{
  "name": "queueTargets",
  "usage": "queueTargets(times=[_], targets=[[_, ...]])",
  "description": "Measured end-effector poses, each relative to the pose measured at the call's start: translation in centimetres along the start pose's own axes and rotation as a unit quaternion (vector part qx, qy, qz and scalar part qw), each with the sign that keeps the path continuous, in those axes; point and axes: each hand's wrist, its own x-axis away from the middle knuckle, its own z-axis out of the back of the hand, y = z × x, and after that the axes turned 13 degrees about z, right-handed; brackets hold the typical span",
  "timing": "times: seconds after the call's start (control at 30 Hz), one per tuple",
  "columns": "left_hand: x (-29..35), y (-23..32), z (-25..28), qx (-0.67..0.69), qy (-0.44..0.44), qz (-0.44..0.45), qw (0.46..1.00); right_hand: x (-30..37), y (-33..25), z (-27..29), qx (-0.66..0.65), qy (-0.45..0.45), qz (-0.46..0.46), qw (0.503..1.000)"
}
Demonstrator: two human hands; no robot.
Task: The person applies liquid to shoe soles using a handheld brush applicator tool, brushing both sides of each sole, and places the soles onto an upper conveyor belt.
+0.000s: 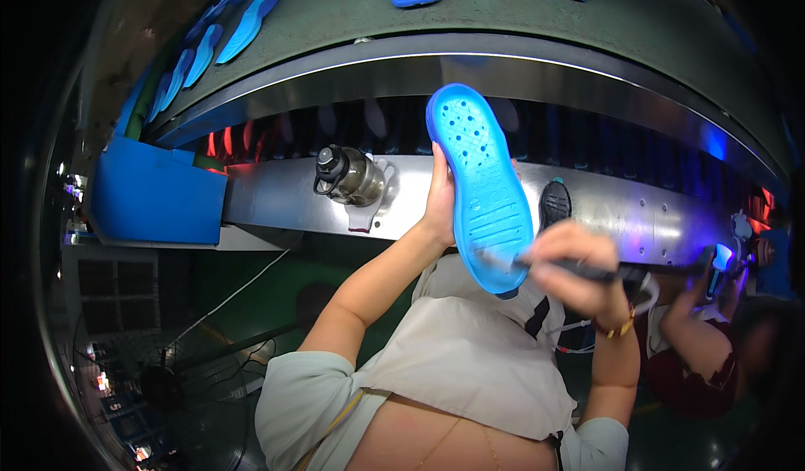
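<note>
Clasping the blue sole point(485, 190) from its left is the left hand point(440, 203). Near its lower end, the right hand point(577, 251) pinches a dark tool point(587, 271).

The person wears a pale mint top point(356, 437), loose and short-sleeved, the left sleeve point(302, 395) wide at its hem, the right sleeve point(602, 446) showing as a smaller patch of the same cloth; over it lies an apron point(478, 370), plain off-white, softly creased, with a straight upper edge; a dark strip point(537, 318) crosses the cloth near its right edge, and a small black tab point(555, 439) sits at its upper right corner; a thin yellow line point(342, 421) runs down the top's left side; a fine gold chain point(439, 444) hangs at the neckline; the left hand point(440, 199) is bare; a gold bracelet point(620, 328) circles the wrist of the right hand point(574, 270), itself bare.
</note>
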Motion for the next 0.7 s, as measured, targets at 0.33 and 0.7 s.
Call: queueTargets(times=[0.33, 0.7], targets=[[0.4, 1.9, -2.6, -0.016, 0.023, -0.061, 0.998, 0.7, 0.2, 0.6, -0.047, 0.071, -0.063, 0.994], [0.1, 4.1, -5.5, -0.029, 0.016, -0.093, 0.995, 2.2, 2.9, -0.7, -0.317, 0.222, -0.112, 0.915]])
